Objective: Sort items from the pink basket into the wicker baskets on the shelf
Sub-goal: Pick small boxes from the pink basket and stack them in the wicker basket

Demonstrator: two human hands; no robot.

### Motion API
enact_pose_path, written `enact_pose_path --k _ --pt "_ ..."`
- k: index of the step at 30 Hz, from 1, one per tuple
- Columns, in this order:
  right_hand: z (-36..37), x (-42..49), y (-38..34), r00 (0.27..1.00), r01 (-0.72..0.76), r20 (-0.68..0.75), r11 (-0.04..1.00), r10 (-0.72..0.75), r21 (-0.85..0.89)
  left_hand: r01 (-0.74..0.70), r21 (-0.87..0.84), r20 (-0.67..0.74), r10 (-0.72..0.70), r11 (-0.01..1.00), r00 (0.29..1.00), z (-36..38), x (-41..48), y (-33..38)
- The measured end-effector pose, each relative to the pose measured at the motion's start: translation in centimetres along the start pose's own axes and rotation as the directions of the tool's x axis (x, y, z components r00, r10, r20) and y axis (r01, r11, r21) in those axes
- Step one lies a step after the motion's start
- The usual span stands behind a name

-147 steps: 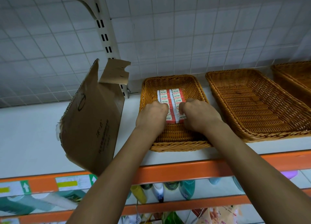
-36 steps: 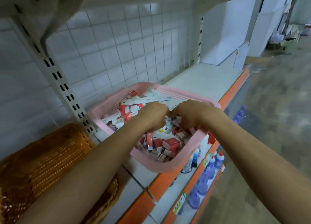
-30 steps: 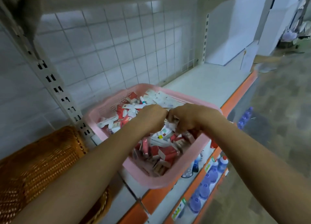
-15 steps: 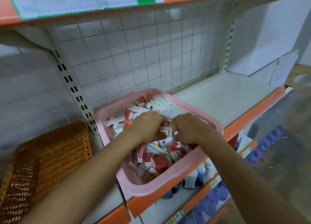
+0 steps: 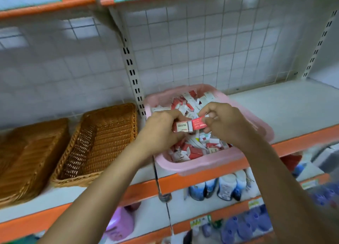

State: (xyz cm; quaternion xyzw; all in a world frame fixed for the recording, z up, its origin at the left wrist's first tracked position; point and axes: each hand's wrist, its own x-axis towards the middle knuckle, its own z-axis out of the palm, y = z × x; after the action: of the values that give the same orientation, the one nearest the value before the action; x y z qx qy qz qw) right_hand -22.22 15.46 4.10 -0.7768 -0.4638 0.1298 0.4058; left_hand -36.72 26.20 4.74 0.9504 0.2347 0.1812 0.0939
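A pink plastic basket [image 5: 205, 165] sits on the white shelf, heaped with several small red and white eraser boxes [image 5: 189, 150]. Both my hands hover over its middle. My left hand [image 5: 163, 128] grips a white and red eraser box marked 2B [image 5: 183, 127]. My right hand [image 5: 226, 123] pinches a red eraser box [image 5: 199, 123] that butts end to end against the white one. Two wicker baskets stand to the left: the nearer wicker basket [image 5: 99, 143] holds nothing, and the farther wicker basket [image 5: 23, 157] is cut off by the frame's edge.
An orange shelf lip [image 5: 201, 177] runs along the front edge. A slotted upright post [image 5: 133, 78] stands between the wicker baskets and the pink one. White wire grid backs the shelf. Bottles [image 5: 225, 188] fill the lower shelves. Bare shelf surface [image 5: 284, 104] lies to the right.
The view swung from the left wicker basket of stacked erasers to the pink basket. Both hands dug into the heap and now lift two eraser boxes held end to end.
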Motion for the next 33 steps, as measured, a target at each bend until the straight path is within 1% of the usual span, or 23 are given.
enact_pose_path --k 2,4,7,10,14,17,24,28,33 --pt "0.7 -0.5 -0.7 0.999 0.000 0.032 0.995 -0.003 0.099 0.037 -0.012 -0.039 -0.037 0.999 0.999 -0.4 -1.5 -0.3" --pt "1.4 -1.0 -1.5 0.998 0.009 0.056 0.987 -0.018 0.162 0.074 -0.017 -0.071 -0.075 0.997 0.995 -0.9 -2.8 -0.7" --pt "2.5 -1.6 -3.0 0.995 0.035 0.082 0.976 -0.054 0.216 0.095 -0.003 -0.113 -0.095 0.995 0.989 -1.7 -4.6 -1.6" --pt "3.7 -2.0 -4.9 0.990 0.061 0.110 0.967 -0.090 0.247 0.087 0.012 -0.137 -0.085 0.996 0.987 -3.1 -6.5 -2.6" --pt "5.8 -2.9 -7.5 0.977 0.070 0.169 0.946 -0.128 0.318 0.098 0.000 -0.172 -0.096 0.995 0.980 -5.0 -9.3 -4.0" --pt "8.0 -4.0 -9.8 0.963 0.047 0.226 0.915 -0.148 0.401 0.136 -0.023 -0.183 -0.138 0.990 0.973 -6.5 -12.2 -5.7" --pt "16.0 -6.9 -16.6 0.923 0.018 0.336 0.896 -0.185 0.444 0.265 -0.031 -0.168 -0.267 0.964 0.949 -10.6 -20.3 -11.8" --pt "20.5 -8.6 -20.1 0.899 0.023 0.380 0.890 -0.218 0.456 0.303 -0.003 -0.169 -0.300 0.953 0.939 -12.7 -24.8 -15.1" --pt "26.4 -10.3 -23.9 0.881 0.020 0.403 0.870 -0.249 0.493 0.318 -0.051 -0.168 -0.322 0.947 0.932 -14.9 -30.1 -18.8"
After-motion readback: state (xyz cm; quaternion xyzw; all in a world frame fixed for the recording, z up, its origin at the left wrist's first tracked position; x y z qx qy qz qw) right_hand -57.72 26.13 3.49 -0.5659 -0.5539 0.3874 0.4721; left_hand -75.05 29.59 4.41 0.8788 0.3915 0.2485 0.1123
